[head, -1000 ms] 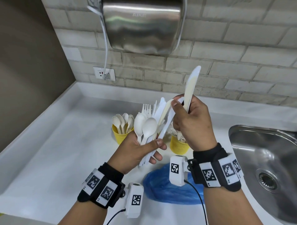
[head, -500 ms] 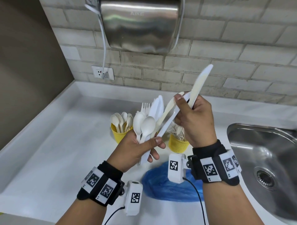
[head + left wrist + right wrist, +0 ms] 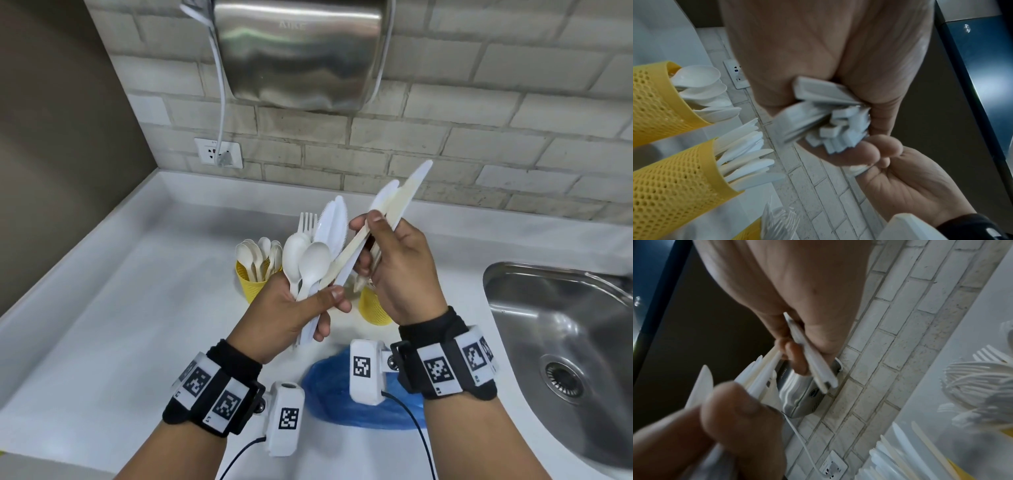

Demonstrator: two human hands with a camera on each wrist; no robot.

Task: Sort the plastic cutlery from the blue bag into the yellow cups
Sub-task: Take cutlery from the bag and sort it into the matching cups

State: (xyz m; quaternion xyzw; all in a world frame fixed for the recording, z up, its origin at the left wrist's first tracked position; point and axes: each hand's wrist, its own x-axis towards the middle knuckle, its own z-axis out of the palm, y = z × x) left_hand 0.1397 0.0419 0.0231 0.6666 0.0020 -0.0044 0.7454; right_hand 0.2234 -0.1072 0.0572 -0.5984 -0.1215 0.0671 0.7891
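Note:
My left hand [image 3: 301, 308] grips a bundle of white plastic cutlery [image 3: 318, 250] upright above the counter: spoons, a fork and knives. The bundle's handle ends [image 3: 836, 129] stick out below its curled fingers. My right hand [image 3: 394, 260] holds cream and white knives [image 3: 400, 202] slanting up to the right, and its fingers pinch another knife still in the bundle. One yellow mesh cup [image 3: 251, 284] holds spoons; a second yellow cup [image 3: 371, 308] sits half hidden behind my hands. In the left wrist view the middle cup [image 3: 674, 178] holds knives. The blue bag [image 3: 339, 401] lies crumpled under my wrists.
A steel sink [image 3: 561, 346] is set into the white counter [image 3: 113, 335] at the right. A metal hand dryer [image 3: 298, 51] hangs on the brick wall, its cable running to a socket [image 3: 219, 152]. A third yellow cup with forks [image 3: 777, 225] shows in the left wrist view.
My right hand has tilted its knives further right and drawn another knife partly out of the bundle. The left hand has stayed almost still with the bundle.

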